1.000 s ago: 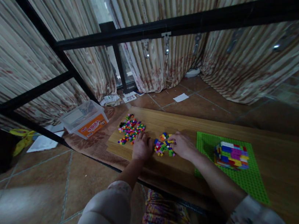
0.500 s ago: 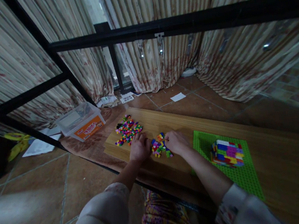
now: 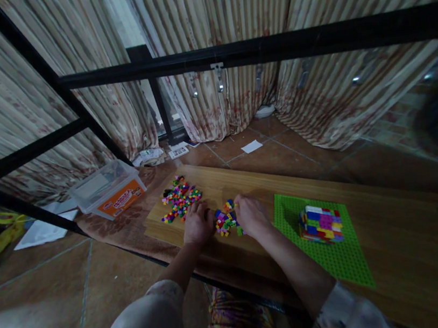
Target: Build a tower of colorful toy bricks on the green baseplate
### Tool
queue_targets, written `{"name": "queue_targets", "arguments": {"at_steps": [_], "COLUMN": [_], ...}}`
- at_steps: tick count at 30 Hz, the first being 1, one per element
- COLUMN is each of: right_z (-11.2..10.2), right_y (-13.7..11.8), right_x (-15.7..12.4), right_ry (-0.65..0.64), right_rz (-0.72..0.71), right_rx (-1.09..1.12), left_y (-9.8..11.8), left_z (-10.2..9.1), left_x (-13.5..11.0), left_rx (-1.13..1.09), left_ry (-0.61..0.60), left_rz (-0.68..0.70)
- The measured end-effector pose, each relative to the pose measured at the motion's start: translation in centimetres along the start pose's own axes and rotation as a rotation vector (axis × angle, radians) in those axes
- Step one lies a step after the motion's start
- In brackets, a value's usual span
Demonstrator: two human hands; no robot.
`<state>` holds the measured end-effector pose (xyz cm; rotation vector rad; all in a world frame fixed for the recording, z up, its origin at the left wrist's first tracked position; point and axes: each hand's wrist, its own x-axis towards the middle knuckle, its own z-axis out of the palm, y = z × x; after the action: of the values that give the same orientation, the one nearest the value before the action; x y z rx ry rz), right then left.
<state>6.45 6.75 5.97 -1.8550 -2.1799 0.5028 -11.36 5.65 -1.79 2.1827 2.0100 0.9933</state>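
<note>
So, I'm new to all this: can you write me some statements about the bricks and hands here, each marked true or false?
1. The smaller brick pile lies between the left hand and the right hand. True.
2. The multicoloured brick structure stands on the green baseplate. True.
3. The right hand rests on the green baseplate. False: it is beside the smaller brick pile.
4. The larger brick pile is on the wooden tabletop. True.
5. The clear plastic box has a blue label. False: it is orange.

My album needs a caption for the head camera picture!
Left hand, right hand, colourful bricks between them, green board nearby.
</note>
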Motion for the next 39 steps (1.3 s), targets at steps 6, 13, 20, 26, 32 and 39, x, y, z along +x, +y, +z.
{"name": "queue_targets", "arguments": {"at_steps": [6,13,20,26,32,39], "right_z": [-1.4,-1.4,-4.3,-5.4,-5.2,-4.6], "right_y": [2.2,8.7,15.6,17.6,17.8,17.8], "right_x": [-5.4,-12.1,-13.9,-12.3,-11.2,-11.1], "right_ry": [0.180,0.329,0.537,0.552,0.492,0.535], "right_rz": [-0.148,0.081,0.383,0.432,0.441,0.436], "right_rx": [0.419,0.953,1.058,1.057,1.004,0.977], "left_y": [-0.3,-0.5,-0.6,-0.6,-0.5,-0.1], "left_z": [0.0,-0.1,-0.2,-0.3,-0.4,-0.5], "left_x": [0.2,0.4,0.7,0.9,0.9,0.8], "left_rx": [0.017,0.050,0.075,0.093,0.092,0.074], "left_ry": [0.004,-0.006,-0.009,-0.024,-0.038,-0.020], "left_rz": [0.009,0.020,0.068,0.074,0.070,0.065]}}
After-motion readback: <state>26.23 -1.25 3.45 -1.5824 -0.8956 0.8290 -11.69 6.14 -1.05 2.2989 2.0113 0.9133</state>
